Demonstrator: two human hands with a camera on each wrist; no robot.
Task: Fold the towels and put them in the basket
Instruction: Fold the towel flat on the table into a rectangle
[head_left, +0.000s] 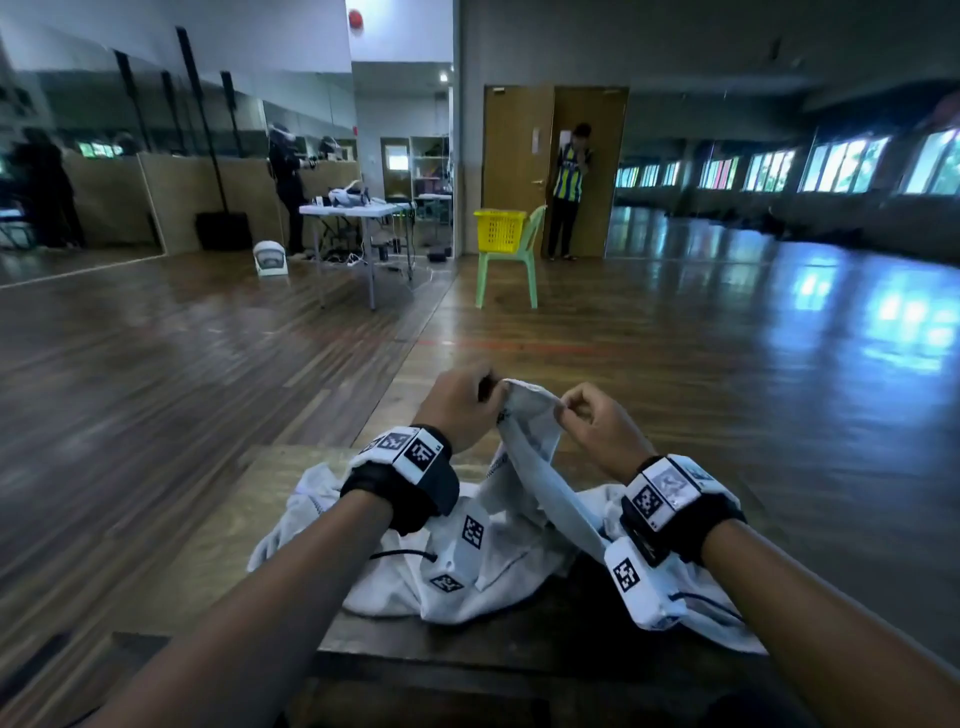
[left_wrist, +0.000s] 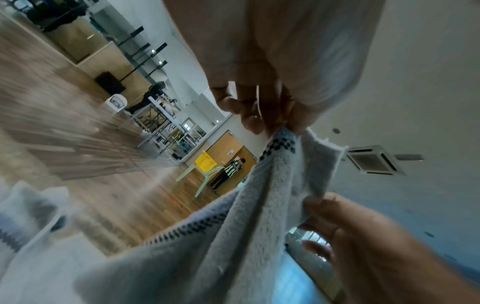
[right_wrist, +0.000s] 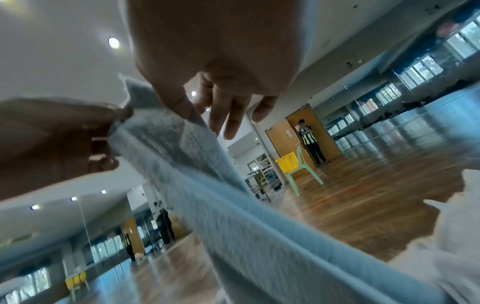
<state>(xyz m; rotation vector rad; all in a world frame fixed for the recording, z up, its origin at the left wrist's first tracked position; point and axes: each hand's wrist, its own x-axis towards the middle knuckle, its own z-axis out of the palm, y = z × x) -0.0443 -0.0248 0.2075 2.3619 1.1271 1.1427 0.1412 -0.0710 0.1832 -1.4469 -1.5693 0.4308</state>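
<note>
A pale grey-white towel (head_left: 530, 457) with a dark dotted border hangs from both raised hands above the table. My left hand (head_left: 492, 394) pinches its top corner, seen close in the left wrist view (left_wrist: 279, 125). A short way to the right, my right hand (head_left: 563, 411) pinches the same top edge between thumb and fingers (right_wrist: 189, 117). The rest of the towel cloth (head_left: 415, 577) lies crumpled on the wooden table (head_left: 260, 525) under my wrists. The yellow basket (head_left: 500, 228) stands far off on a green chair (head_left: 527, 270); it also shows small as basket (left_wrist: 206, 163) and basket (right_wrist: 287, 162).
A person (head_left: 570, 192) stands by the wooden door behind the chair. A white folding table (head_left: 358, 213) with gear and cables stands at the left, another person beside it. Glossy wooden floor lies between my table and the chair.
</note>
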